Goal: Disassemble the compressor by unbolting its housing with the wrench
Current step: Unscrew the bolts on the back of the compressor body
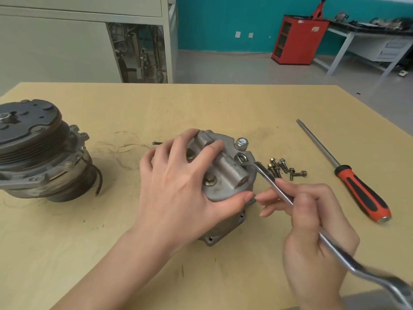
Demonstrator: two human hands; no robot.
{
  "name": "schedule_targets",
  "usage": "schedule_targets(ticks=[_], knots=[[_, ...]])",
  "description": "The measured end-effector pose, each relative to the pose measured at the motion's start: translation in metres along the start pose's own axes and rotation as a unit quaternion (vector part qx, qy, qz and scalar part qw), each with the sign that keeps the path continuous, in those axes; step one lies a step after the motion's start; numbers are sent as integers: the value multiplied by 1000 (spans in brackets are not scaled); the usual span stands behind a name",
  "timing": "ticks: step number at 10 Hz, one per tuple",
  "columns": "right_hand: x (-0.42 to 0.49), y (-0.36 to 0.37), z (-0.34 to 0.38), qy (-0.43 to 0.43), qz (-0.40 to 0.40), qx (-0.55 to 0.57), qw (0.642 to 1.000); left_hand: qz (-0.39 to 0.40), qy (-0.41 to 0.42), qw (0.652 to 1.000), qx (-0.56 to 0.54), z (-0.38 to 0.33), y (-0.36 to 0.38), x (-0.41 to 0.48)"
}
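Left hand point(178, 182) clasped the grey cast-metal compressor housing point(225, 170) beneath its palm, while right hand point(312, 231) alongside gripped the long silver ring wrench point(269, 177), ring seated on a housing bolt point(242, 157).

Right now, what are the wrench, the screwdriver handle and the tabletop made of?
Wrench: shiny silver, probably polished steel. Screwdriver handle: orange and black, likely plastic with rubbery grip, matte. Tabletop: tan, flat, scuffed, looks like fibreboard or plywood; cannot be sure.
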State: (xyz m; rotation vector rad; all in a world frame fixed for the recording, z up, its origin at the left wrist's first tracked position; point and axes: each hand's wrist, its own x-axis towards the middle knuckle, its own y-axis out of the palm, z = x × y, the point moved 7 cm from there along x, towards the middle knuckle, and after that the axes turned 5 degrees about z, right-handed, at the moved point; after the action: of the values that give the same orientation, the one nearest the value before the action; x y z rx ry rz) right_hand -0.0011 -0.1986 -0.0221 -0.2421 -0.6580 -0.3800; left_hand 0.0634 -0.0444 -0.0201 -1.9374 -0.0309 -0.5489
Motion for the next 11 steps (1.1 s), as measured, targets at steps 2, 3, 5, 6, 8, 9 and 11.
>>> schedule_targets(ticks=[2,3,5,6,8,9,11], knots=[[4,0,2,30,112,-36,993,-9,-5,1000,-4,0,0,-2],[16,6,10,43,153,-18,987,-12,-4,1000,-4,0,0,-2],[26,3,0,92,141,106,980,-13,-3,1000,-13,0,0,-3],[16,1,-7,99,112,130,980,-17,-3,1000,-17,-1,-1,-3],[12,5,-8,83,63,138,985,-21,1,1000,-21,-1,-2,-3],[14,6,-7,84,75,139,984,-22,2,1000,-19,0,-2,-3],[27,-1,-18,153,92,209,961,-22,1,1000,-18,0,-1,-3]])
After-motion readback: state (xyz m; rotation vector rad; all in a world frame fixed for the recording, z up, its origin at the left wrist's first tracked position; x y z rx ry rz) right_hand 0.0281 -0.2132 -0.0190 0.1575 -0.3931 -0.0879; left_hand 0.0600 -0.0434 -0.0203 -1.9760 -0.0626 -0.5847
